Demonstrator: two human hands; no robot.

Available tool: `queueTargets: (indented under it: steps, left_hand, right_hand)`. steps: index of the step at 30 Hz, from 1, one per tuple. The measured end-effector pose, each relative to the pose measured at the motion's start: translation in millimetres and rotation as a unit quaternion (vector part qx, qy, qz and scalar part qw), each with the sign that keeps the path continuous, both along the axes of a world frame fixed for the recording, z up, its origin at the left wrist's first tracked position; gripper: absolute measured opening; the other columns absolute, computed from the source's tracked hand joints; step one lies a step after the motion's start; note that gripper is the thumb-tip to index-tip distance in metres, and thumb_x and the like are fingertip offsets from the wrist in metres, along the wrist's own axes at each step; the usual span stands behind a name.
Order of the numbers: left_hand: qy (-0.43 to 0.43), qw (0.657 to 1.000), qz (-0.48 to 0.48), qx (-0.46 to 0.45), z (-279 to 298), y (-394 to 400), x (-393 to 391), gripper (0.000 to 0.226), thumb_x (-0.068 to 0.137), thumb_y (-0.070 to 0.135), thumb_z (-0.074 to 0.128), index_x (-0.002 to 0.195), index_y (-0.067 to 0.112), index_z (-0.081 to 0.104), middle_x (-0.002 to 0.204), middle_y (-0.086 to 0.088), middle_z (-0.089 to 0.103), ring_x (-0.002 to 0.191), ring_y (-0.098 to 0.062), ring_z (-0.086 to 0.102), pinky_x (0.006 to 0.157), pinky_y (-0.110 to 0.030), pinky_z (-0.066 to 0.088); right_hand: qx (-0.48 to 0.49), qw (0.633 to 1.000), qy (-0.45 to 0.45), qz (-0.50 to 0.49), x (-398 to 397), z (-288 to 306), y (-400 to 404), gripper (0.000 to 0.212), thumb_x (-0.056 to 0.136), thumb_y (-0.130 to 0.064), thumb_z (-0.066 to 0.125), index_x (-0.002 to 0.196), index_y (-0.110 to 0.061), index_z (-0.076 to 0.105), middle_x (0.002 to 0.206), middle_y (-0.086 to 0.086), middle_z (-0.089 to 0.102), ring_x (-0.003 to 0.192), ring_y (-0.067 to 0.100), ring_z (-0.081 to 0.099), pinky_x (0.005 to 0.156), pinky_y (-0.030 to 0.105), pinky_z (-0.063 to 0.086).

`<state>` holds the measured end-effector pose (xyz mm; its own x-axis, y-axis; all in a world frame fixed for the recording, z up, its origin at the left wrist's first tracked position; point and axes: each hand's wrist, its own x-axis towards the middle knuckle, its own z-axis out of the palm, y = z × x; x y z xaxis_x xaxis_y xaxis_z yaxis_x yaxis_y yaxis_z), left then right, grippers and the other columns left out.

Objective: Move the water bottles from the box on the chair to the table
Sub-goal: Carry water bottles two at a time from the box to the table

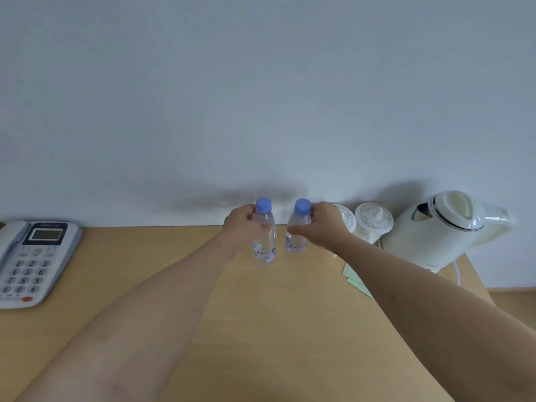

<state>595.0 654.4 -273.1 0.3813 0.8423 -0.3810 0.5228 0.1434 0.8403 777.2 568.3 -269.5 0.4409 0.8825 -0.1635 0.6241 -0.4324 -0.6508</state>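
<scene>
Two clear water bottles with blue caps stand upright side by side near the back edge of the wooden table. My left hand is wrapped around the upper part of the left bottle. My right hand grips the right bottle just below its cap. Both bottles' bases are at the tabletop; whether they rest on it I cannot tell. The box and the chair are out of view.
A grey desk phone lies at the table's left edge. Two white lidded cups and a white electric kettle stand at the back right, close to my right hand. Green paper slips lie under my right forearm. A white wall rises behind.
</scene>
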Motion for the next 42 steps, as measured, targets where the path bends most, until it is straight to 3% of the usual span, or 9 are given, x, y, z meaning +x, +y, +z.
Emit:
queueTargets:
  steps: [6,13,20,28,32,38,42]
  left_hand:
    - [0.031,0.996,0.010,0.078,-12,5,19,0.041,0.082,0.012,0.083,0.120,0.019,0.071,0.117,0.005,0.069,0.098,-0.020,0.068,0.083,-0.025,0.048]
    - [0.031,0.988,0.034,0.150,-17,6,40,0.045,0.071,0.005,0.088,0.114,0.012,0.074,0.109,-0.003,0.073,0.098,-0.025,0.069,0.086,-0.032,0.052]
    - [0.026,0.985,0.056,0.160,-18,9,45,0.047,0.069,0.002,0.090,0.110,0.008,0.069,0.104,-0.004,0.071,0.096,-0.025,0.066,0.086,-0.033,0.052]
    - [0.020,0.984,0.056,0.167,-17,10,47,0.045,0.071,-0.001,0.087,0.111,0.006,0.068,0.107,-0.006,0.071,0.099,-0.026,0.067,0.088,-0.036,0.054]
    - [0.024,0.983,0.051,0.174,-17,6,47,0.046,0.074,-0.001,0.085,0.116,0.006,0.066,0.112,-0.006,0.071,0.102,-0.024,0.066,0.089,-0.035,0.054]
    - [0.052,0.977,0.025,0.204,1,3,47,0.057,0.073,0.007,0.085,0.126,0.012,0.064,0.122,-0.003,0.067,0.112,-0.022,0.061,0.093,-0.031,0.048]
    - [0.074,0.961,0.011,0.266,29,6,47,0.052,0.079,0.021,0.082,0.128,0.018,0.063,0.123,-0.001,0.064,0.118,-0.021,0.055,0.083,-0.024,0.036]
  right_hand:
    - [-0.015,0.999,-0.023,-0.028,7,-12,17,0.036,0.072,-0.028,0.082,0.067,-0.020,0.047,0.064,-0.005,0.047,0.060,0.010,0.046,0.050,0.027,0.028]
    - [-0.019,0.997,-0.065,-0.025,11,-18,27,0.033,0.073,-0.027,0.083,0.078,-0.016,0.052,0.068,-0.006,0.047,0.073,0.021,0.049,0.051,0.025,0.023]
    - [0.002,0.998,-0.050,-0.049,10,-23,33,0.032,0.074,-0.025,0.081,0.081,-0.018,0.051,0.070,-0.007,0.047,0.076,0.022,0.048,0.051,0.023,0.022]
    - [-0.003,0.996,-0.057,-0.061,10,-27,39,0.031,0.077,-0.027,0.080,0.092,-0.016,0.054,0.086,0.000,0.056,0.081,0.022,0.049,0.053,0.024,0.022]
    - [-0.003,0.997,-0.053,-0.058,11,-28,39,0.034,0.078,-0.027,0.081,0.092,-0.016,0.053,0.087,0.000,0.055,0.084,0.023,0.051,0.066,0.030,0.030]
    - [-0.013,0.999,-0.037,-0.037,11,-13,35,0.051,0.076,-0.023,0.084,0.118,-0.009,0.059,0.108,0.008,0.064,0.102,0.028,0.059,0.074,0.032,0.038]
    - [0.007,0.997,-0.062,-0.037,15,17,24,0.058,0.081,-0.023,0.079,0.134,-0.015,0.058,0.118,0.008,0.065,0.110,0.028,0.060,0.077,0.028,0.038]
